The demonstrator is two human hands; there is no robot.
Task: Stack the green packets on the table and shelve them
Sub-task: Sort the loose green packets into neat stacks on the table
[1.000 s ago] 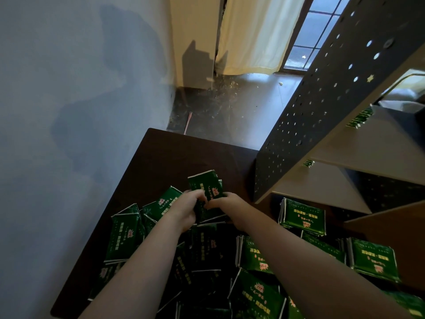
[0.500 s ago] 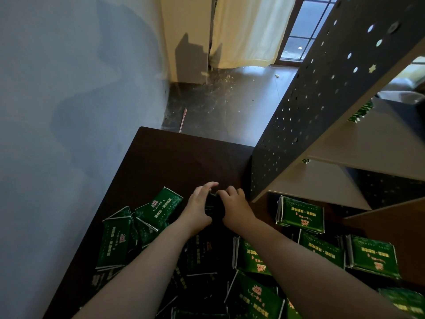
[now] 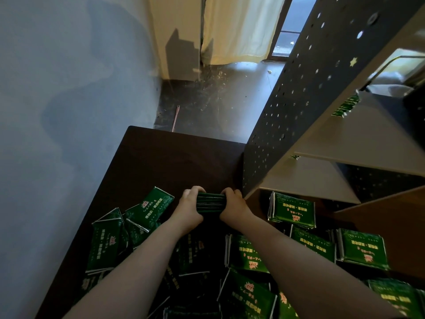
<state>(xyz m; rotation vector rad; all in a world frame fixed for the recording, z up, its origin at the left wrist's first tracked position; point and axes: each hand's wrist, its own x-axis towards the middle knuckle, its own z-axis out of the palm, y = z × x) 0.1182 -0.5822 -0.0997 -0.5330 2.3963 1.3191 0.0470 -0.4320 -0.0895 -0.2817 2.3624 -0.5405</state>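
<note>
A stack of green packets (image 3: 210, 202) stands on edge between both hands, its layered edges facing me. My left hand (image 3: 189, 207) grips its left end, fingers curled over the top. My right hand (image 3: 233, 207) grips the right end the same way. Several loose green packets (image 3: 149, 209) lie scattered over the dark table (image 3: 174, 157) around and under my forearms. A shelf unit stands at the right with pale shelf boards (image 3: 305, 178); a few green packets (image 3: 346, 107) lie on an upper board.
The shelf's dark perforated side panel (image 3: 299, 100) rises just right of my hands. A blue wall (image 3: 69, 111) borders the table's left side. Beyond the table's far edge are dark floor, a curtain (image 3: 241, 28) and a window.
The packets that my hands held tilted upward a second ago are now squared into a tight stack held on edge. Both hands closed in on its ends, and the view tilted slightly.
</note>
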